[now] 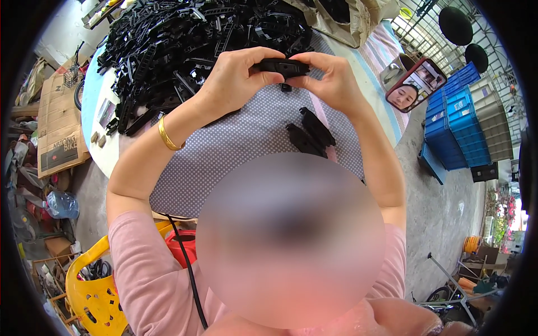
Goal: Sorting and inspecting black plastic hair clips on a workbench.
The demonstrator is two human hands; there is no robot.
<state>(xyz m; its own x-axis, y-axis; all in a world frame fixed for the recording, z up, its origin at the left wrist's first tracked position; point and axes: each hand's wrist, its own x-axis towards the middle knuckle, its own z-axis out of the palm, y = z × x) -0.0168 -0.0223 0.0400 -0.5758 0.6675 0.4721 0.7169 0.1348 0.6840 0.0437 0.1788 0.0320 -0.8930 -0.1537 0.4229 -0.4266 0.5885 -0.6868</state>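
Observation:
Between both my hands, over the far side of the cloth-covered table, is a long black plastic part (286, 68). My left hand (235, 75) pinches its left end between thumb and fingers. At its right end my right hand (329, 78) grips it the same way. A small black piece (286, 88) shows just below the part; whether it is joined to it I cannot tell. Two similar black plastic pieces (309, 133) lie close together on the dotted grey cloth (241, 140), nearer to me. A large heap of black plastic parts (168, 45) covers the table's far left.
A brown sack (358, 22) sits at the table's far edge. At the right edge a phone (416, 84) leans against a round container (395, 70). Blue crates (448, 129) are stacked on the floor to the right. A yellow chair (92, 285) and a cardboard box (59, 120) stand left.

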